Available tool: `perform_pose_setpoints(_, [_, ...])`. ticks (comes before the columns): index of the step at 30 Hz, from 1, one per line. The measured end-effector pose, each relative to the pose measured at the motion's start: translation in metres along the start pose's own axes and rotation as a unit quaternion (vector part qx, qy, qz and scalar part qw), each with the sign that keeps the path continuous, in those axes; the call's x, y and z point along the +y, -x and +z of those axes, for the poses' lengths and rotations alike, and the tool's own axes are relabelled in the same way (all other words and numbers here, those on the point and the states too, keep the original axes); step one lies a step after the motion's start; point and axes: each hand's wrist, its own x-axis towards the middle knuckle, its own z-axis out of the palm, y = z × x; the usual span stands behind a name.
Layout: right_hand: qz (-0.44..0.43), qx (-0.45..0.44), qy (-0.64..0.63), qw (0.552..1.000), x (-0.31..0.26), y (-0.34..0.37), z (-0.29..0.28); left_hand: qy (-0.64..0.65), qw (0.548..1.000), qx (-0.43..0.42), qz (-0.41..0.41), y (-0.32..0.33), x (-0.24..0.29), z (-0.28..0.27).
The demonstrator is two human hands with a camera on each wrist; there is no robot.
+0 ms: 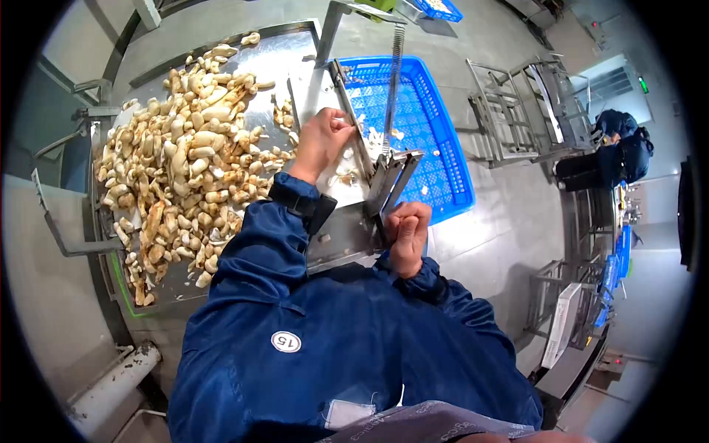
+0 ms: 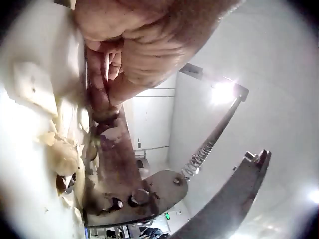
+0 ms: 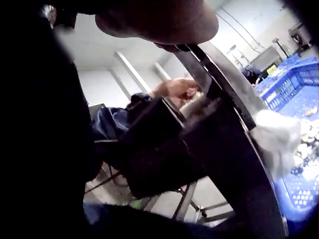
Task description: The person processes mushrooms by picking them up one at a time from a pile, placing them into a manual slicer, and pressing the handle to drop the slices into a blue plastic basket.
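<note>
My left hand (image 1: 323, 144) is at the steel bar of a lever cutter (image 1: 391, 181), thumb and fingers pinched together over the white board. The right wrist view shows a pale mushroom piece (image 3: 192, 105) at those fingers; the hand hides much of it. Pale trimmings (image 2: 62, 154) lie on the board below. With fingers curled, my right hand (image 1: 408, 236) grips the end of the cutter's lever, the handle mostly covered. The curved blade (image 2: 224, 199) stands raised off the bar, and a blurred white piece (image 3: 279, 137) shows beside it in the right wrist view.
A large heap of mushrooms (image 1: 196, 148) covers the steel table left of the cutter. Beyond the bar sits a blue crate (image 1: 452, 140) with a few white pieces. A long spring (image 1: 394, 81) rises above the cutter. Metal racks (image 1: 509, 111) and another person (image 1: 613, 151) are at right.
</note>
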Motion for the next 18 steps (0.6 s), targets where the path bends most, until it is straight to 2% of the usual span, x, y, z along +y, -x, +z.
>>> perform_pose_setpoints(2, [0.021,0.002,-0.037,0.999,0.012,0.013,-0.005,0.001,0.999,0.033,0.024,-0.002,-0.016,0.007])
perform_pose_setpoints(4, [0.019,0.003,-0.044,0.999,0.022,0.019,-0.011,-0.009,1.0,0.014,0.024,0.001,-0.007,0.002])
perform_pose_setpoints(6, [0.029,0.002,-0.032,0.999,0.029,0.025,-0.015,0.054,0.998,0.0,-0.045,-0.001,-0.003,0.007])
perform_pose_setpoints(7, [0.021,0.017,-0.014,1.0,0.027,0.024,-0.013,0.025,0.997,-0.022,-0.071,-0.001,0.016,0.004])
perform_pose_setpoints(8, [0.005,0.013,0.009,1.0,0.034,0.026,-0.015,0.065,0.993,-0.027,-0.095,0.0,0.024,0.006])
perform_pose_setpoints(10, [-0.001,-0.006,0.021,1.0,0.027,0.021,-0.017,0.138,0.983,-0.039,-0.113,-0.002,0.022,0.007])
perform_pose_setpoints(12, [-0.007,-0.016,0.015,1.0,0.027,0.019,-0.018,0.091,0.993,-0.023,-0.077,-0.003,0.03,0.005])
perform_pose_setpoints(14, [-0.017,-0.026,0.012,0.999,0.024,0.017,-0.019,0.182,0.982,-0.037,-0.037,-0.009,0.04,0.007])
perform_pose_setpoints(16, [-0.031,-0.044,0.013,0.998,0.018,0.011,-0.022,0.134,0.99,-0.038,-0.023,-0.019,0.054,-0.002])
perform_pose_setpoints(18, [-0.024,-0.059,0.011,0.998,0.02,0.01,-0.025,0.106,0.994,0.005,-0.001,-0.036,0.041,-0.024])
